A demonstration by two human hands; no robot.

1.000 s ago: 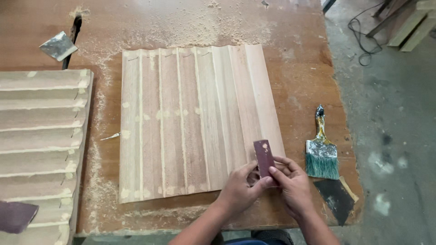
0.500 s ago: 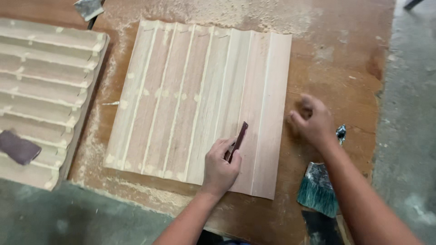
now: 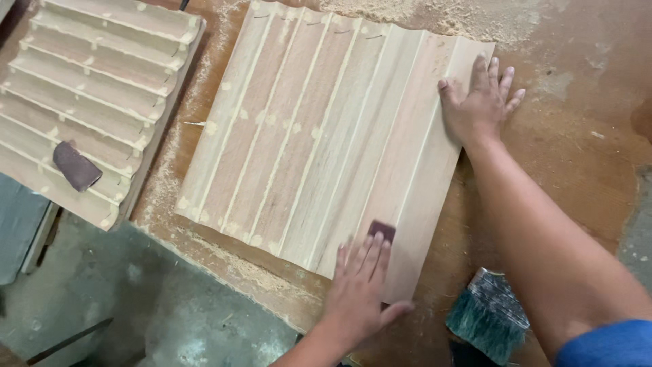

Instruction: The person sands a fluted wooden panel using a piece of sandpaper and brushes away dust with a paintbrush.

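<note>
Left hand [image 3: 360,289] flat on sandpaper [image 3: 382,230]

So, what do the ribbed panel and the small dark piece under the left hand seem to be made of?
The ribbed panel looks like bare, unvarnished wood: pale grain runs along its slats, with lighter filler-like spots and sawdust around it. The small dark piece under the left hand looks like sandpaper, a thin reddish-brown sheet, though its grit is too small to see.
</note>
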